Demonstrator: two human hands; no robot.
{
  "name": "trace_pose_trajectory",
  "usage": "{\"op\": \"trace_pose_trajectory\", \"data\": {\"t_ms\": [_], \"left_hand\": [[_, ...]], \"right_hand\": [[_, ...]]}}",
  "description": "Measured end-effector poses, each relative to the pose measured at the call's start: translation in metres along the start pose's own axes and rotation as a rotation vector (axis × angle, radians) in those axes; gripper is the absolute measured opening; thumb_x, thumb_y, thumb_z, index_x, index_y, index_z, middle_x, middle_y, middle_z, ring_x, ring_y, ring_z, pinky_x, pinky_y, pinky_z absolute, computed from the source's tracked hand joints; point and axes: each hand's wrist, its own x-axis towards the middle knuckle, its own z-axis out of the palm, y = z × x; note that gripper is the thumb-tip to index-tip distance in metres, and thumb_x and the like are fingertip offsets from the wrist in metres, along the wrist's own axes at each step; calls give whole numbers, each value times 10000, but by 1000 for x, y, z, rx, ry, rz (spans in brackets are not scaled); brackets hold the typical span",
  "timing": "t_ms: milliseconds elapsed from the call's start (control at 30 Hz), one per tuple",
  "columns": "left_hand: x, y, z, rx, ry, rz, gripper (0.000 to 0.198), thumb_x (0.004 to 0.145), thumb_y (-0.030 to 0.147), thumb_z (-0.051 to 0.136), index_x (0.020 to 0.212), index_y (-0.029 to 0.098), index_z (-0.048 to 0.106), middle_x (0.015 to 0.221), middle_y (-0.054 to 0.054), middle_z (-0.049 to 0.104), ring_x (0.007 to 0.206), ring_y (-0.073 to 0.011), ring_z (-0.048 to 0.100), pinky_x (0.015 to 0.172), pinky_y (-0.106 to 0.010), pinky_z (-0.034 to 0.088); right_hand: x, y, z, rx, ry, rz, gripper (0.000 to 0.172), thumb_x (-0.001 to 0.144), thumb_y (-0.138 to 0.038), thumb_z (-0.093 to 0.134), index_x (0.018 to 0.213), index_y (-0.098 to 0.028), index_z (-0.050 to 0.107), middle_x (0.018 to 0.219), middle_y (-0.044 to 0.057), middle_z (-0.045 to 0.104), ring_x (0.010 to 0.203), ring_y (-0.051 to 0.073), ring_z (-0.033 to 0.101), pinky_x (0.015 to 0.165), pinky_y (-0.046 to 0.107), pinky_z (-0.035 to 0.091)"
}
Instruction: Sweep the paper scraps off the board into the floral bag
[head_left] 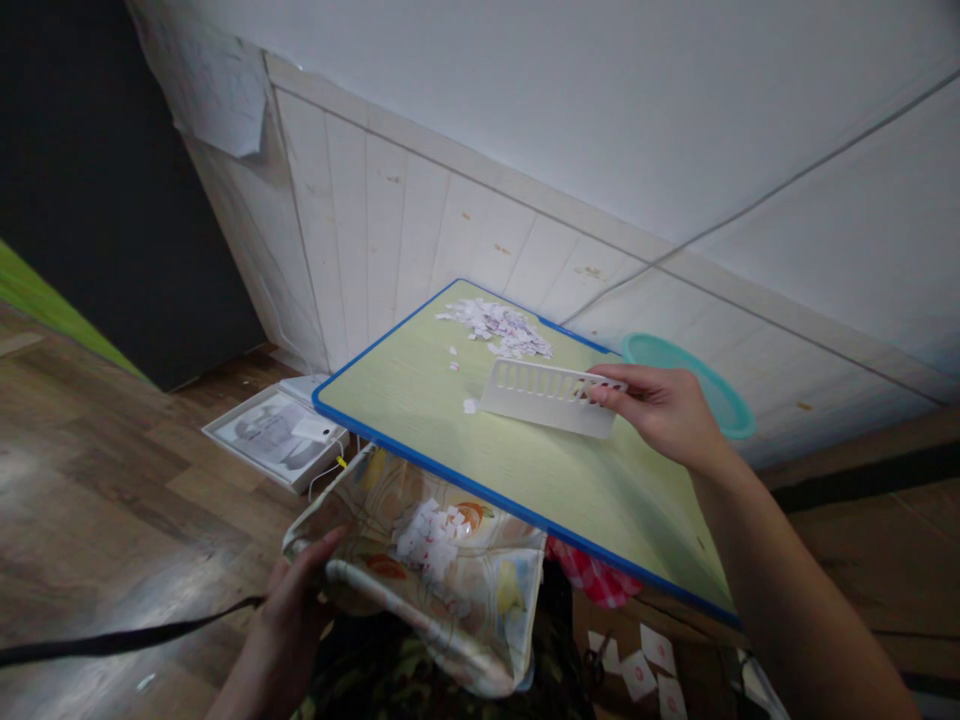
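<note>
Head view: the right hand is pinching one end of a white slotted plate between thumb and fingers, holding it tilted at the middle of the yellow-green surface, where a heap of paper scraps is lying toward the wall and a loose scrap is resting just beside the plate's other end. Well apart from it, the left hand is gripping the rim of a fruit-patterned container, which is holding more scraps below the surface's near edge.
</note>
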Motion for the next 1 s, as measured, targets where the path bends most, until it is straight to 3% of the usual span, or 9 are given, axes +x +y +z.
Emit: {"op": "trace_pose_trajectory", "data": {"t_ms": [200, 367, 567, 733, 1000], "left_hand": [[-2, -1, 2, -27, -3, -11, 405, 595, 470, 876, 888, 208, 774, 876, -37, 711, 786, -256, 653, 567, -328, 531], [-7, 1, 4, -54, 22, 8, 379, 586, 411, 860, 908, 226, 784, 878, -26, 725, 821, -265, 668, 597, -331, 552], [-6, 6, 6, -39, 11, -105, 335, 615, 385, 840, 886, 213, 745, 821, -25, 700, 776, -267, 678, 574, -340, 539], [-4, -1, 5, -45, 29, -15, 391, 645, 403, 841, 989, 240, 752, 940, -18, 728, 873, -268, 686, 591, -327, 563], [4, 1, -2, -53, 4, -112, 413, 586, 405, 882, 932, 215, 760, 896, -29, 732, 883, -295, 688, 584, -351, 576]], "right_hand": [[2, 8, -24, -105, 25, 17, 263, 902, -417, 753, 1070, -247, 862, 1015, 52, 847, 831, 255, 785, 720, 354, 623], [0, 12, -27, -102, 113, 5, 264, 885, -412, 777, 1081, -256, 861, 1006, 50, 848, 817, 262, 787, 708, 366, 637], [-3, 8, -21, -106, 53, 18, 267, 901, -421, 747, 1065, -243, 861, 999, 45, 845, 810, 244, 781, 728, 349, 638], [-1, 6, -21, -114, 60, 19, 259, 898, -402, 745, 1066, -242, 861, 1010, 47, 845, 810, 244, 780, 710, 346, 629], [-14, 3, -36, -85, 9, 24, 260, 867, -436, 792, 1024, -242, 868, 908, 45, 844, 729, 239, 773, 633, 326, 620]]}}
